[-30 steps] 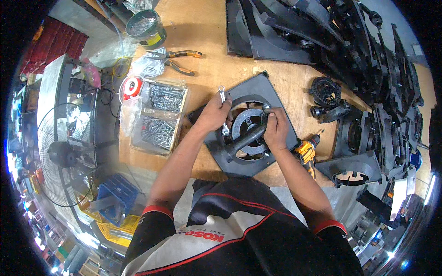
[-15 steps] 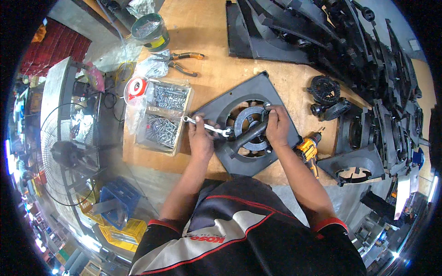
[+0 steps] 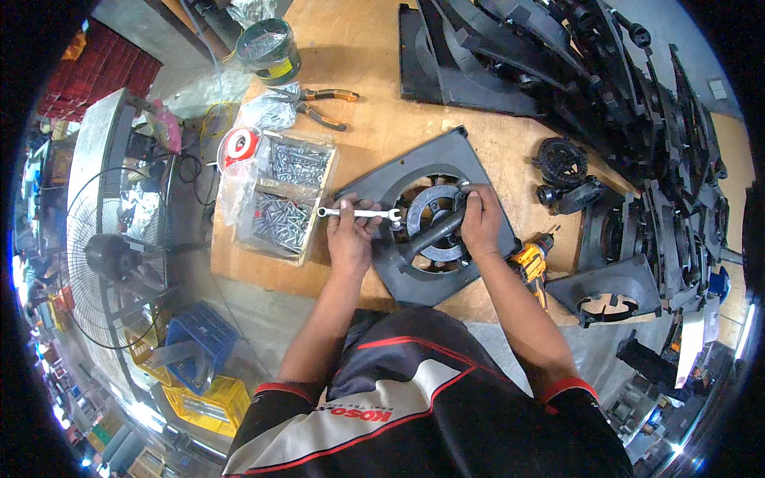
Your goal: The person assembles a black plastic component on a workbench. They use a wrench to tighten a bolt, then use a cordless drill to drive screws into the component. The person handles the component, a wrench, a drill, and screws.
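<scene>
My left hand (image 3: 349,243) pinches a silver combination wrench (image 3: 362,213), its ring end pointing left and its open jaw beside the hub of a black square fan shroud (image 3: 458,151). The shroud lies turned cornerwise on the wooden table. A grey ring (image 3: 414,213) sits in its round opening, and a thick black bar (image 3: 434,239) runs slantwise across it. My right hand (image 3: 481,223) is closed around the bar's upper right end, near a small bolt. What lies under those fingers is hidden.
A divided box of screws (image 3: 328,171) stands left of the shroud, with pliers (image 3: 331,95) and a dark bucket (image 3: 279,68) behind. A yellow cordless drill (image 3: 530,261) lies to the right. Black plastic parts (image 3: 558,80) are piled at the back right. A fan (image 3: 111,259) stands at left.
The wrench has swung from a downward slant to nearly level, its open jaw rising slightly. My left fingers have shifted on it. My right hand stays on the bar.
</scene>
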`<state>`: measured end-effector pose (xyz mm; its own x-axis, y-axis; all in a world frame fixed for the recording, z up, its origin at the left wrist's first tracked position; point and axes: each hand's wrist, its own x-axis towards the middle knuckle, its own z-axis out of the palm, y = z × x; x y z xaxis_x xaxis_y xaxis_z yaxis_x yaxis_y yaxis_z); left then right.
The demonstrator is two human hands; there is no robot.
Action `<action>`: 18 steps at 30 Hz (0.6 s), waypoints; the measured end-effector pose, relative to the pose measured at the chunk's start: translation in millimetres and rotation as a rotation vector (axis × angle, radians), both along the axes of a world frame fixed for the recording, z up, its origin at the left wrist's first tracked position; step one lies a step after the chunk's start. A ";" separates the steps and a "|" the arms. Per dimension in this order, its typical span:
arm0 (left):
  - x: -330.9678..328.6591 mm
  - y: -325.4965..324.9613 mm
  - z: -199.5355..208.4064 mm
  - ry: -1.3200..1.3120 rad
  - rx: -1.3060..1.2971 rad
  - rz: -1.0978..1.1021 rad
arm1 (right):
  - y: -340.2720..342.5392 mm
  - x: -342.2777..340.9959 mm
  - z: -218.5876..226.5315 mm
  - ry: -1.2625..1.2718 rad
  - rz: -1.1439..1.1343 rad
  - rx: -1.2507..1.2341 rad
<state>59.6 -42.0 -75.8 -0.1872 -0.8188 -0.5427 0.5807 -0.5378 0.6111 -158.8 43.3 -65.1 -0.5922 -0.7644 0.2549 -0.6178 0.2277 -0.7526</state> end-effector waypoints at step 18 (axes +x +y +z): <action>8.1 -0.9 3.3 -0.074 -0.042 -0.170 | -0.7 0.0 -2.1 -0.041 -0.004 -0.042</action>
